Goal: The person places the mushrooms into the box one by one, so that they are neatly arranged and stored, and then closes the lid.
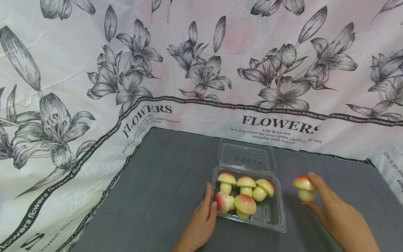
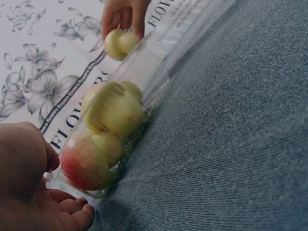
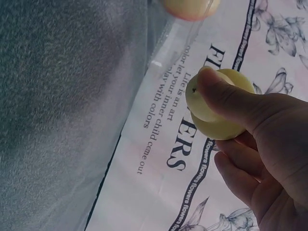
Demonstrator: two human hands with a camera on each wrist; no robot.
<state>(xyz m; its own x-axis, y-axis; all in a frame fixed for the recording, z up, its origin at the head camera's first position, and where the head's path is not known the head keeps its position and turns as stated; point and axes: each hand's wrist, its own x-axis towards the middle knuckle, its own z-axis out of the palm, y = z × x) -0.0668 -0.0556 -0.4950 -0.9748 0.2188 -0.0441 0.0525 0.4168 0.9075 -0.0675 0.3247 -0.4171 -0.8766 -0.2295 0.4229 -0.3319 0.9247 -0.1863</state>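
A clear plastic clamshell box (image 1: 282,220) lies on the table with its lid (image 1: 247,157) folded back. Several toy mushrooms (image 1: 246,182), yellow-green with reddish caps, sit inside, some upright and some tilted or on their side. My left hand (image 1: 201,218) holds the box by its left edge; in the left wrist view, the thumb and fingers (image 2: 72,207) are at the box's near end. To the right of the box, my right hand (image 1: 338,213) pinches another toy mushroom (image 1: 305,194), cap up, between thumb and fingers. The right wrist view shows the thumb across this mushroom (image 3: 207,113).
The dark grey tabletop (image 1: 157,185) extends on both sides of the box. Behind it and at the left hangs a white cloth (image 1: 201,115) printed with black flowers and lettering. A fold of the cloth (image 1: 390,168) stands at the right edge.
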